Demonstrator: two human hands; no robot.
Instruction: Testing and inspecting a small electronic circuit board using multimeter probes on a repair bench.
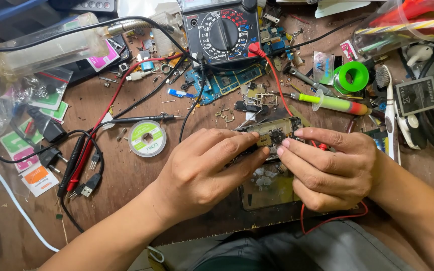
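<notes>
Solder spool (147, 138) mid-table, left of hands. Left hand (204, 168) pinches small circuit board (276, 133) near table's front edge; right hand (330, 168) closed on its other end, maybe holding a probe. Keep board steady, fingertips off components.

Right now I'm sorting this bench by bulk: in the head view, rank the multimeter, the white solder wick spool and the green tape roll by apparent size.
1. multimeter, partly cut off at the top edge
2. white solder wick spool
3. green tape roll; close to the spool in size, and tilted, so this order is unsure.
</notes>
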